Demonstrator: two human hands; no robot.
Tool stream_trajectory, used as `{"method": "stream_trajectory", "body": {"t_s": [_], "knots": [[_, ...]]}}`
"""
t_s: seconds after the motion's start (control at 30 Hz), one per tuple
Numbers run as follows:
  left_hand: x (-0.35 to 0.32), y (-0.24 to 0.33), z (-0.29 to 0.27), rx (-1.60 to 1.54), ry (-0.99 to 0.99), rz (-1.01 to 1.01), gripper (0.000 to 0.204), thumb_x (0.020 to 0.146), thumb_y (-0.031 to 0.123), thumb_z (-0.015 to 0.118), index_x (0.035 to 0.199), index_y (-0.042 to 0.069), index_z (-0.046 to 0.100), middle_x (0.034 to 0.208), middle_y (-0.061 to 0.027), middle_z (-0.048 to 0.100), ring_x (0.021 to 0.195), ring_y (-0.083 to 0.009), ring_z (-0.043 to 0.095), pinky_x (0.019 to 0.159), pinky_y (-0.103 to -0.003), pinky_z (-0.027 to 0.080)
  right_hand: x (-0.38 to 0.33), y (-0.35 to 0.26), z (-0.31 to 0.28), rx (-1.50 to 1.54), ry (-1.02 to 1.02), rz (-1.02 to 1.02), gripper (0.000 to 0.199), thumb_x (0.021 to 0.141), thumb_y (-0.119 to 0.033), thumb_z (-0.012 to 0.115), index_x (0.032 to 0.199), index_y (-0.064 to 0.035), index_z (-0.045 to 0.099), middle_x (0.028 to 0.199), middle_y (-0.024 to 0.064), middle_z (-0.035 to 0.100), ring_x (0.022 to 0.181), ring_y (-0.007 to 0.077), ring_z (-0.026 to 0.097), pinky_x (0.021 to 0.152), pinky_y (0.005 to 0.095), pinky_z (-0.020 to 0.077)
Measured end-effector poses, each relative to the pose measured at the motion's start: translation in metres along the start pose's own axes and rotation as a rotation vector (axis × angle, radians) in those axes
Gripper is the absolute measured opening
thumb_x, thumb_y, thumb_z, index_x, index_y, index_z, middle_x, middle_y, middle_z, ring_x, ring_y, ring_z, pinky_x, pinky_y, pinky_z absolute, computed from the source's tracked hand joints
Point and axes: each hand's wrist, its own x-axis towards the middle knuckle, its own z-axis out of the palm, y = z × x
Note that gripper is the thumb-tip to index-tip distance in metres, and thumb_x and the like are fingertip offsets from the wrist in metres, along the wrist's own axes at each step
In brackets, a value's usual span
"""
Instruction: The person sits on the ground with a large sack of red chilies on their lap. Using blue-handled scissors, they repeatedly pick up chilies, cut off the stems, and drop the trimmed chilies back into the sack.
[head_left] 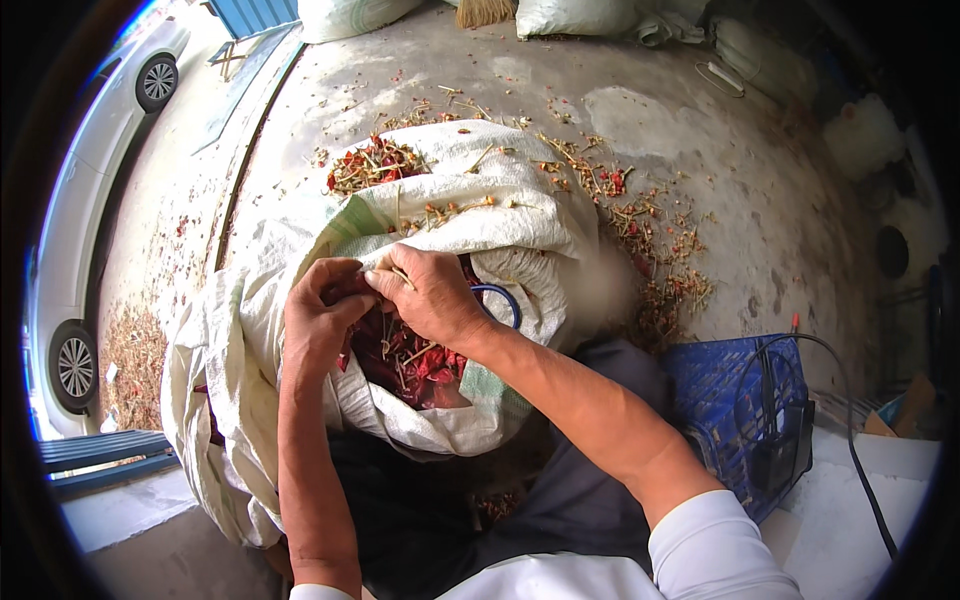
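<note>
Both hands meet above an opened white woven sack (450, 425) holding dried red chillies (425, 370). My left hand (322, 308) has its thumb and fingers bent round a dark red dried chilli (345, 290). Close beside it, my right hand (430, 295) pinches a thin pale stem (403, 277) between thumb and fingers. Its fingertips nearly touch the left hand's. A blue curved loop (508, 300) shows past my right wrist; its kind is unclear. Stems and red bits form a small heap (375, 165) on the sack's far folds.
Scattered stems and chilli bits (650, 245) lie on the concrete floor to the right. A blue plastic crate (715, 400) with a black cable (850, 420) stands at my right. Full white sacks (610, 18) line the far side. A white car (95, 210) stands at left.
</note>
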Motion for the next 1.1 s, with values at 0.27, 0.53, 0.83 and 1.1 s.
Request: {"method": "stream_trajectory", "body": {"t_s": [0.27, 0.53, 0.83, 1.1], "knots": [[0.004, -0.006, -0.004, 0.302, 0.044, 0.199, 0.024, 0.083, -0.001, 0.07, 0.107, 0.0, 0.069, 0.087, -0.0042, 0.069, 0.08, -0.0131, 0.064, 0.075, -0.026, 0.051, 0.014, -0.005, -0.007, -0.013, -0.056, 0.015, 0.03, 0.09, -0.026, 0.071, 0.082, 0.0011, 0.063, 0.067, 0.0187, 0.064, 0.065, 0.0368, 0.066, 0.062, 0.044, 0.0508], [0.006, -0.009, 0.011, 0.708, 0.147, 0.338, 0.02, 0.08, 0.006, 0.072, 0.098, 0.001, 0.068, 0.083, -0.0142, 0.066, 0.072, -0.0209, 0.063, 0.07, -0.033, 0.05, 0.009, -0.006, -0.008, -0.727, -0.001, -0.452, 0.012, 0.084, -0.013, 0.063, 0.074, -0.0079, 0.059, 0.071, 0.013, 0.062, 0.063, 0.0308, 0.068, 0.055, 0.0399, 0.0546], [-0.005, -0.007, 0.02, -0.078, 0.071, 0.066, 0.009, 0.089, 0.004, 0.07, 0.098, 0.002, 0.071, 0.08, 0.0054, 0.062, 0.07, -0.0012, 0.052, 0.064, -0.018, 0.041, 0.028, -0.003, -0.011, 0.134, 0.185, 0.162, 0.031, 0.101, -0.027, 0.055, 0.081, -0.004, 0.06, 0.059, 0.0095, 0.062, 0.056, 0.0225, 0.065, 0.047, 0.0354, 0.052], [0.001, -0.039, -0.003, -0.33, 0.15, 0.08, 0.013, 0.094, 0.006, 0.065, 0.107, 0.006, 0.065, 0.086, -0.0014, 0.066, 0.06, -0.0077, 0.06, 0.047, -0.023, 0.053, 0.034, 0.017, -0.041, -0.192, 0.171, 0.265, 0.019, 0.089, -0.021, 0.073, 0.087, -0.004, 0.064, 0.078, 0.012, 0.071, 0.066, 0.0215, 0.068, 0.06, 0.0344, 0.0571]]}}
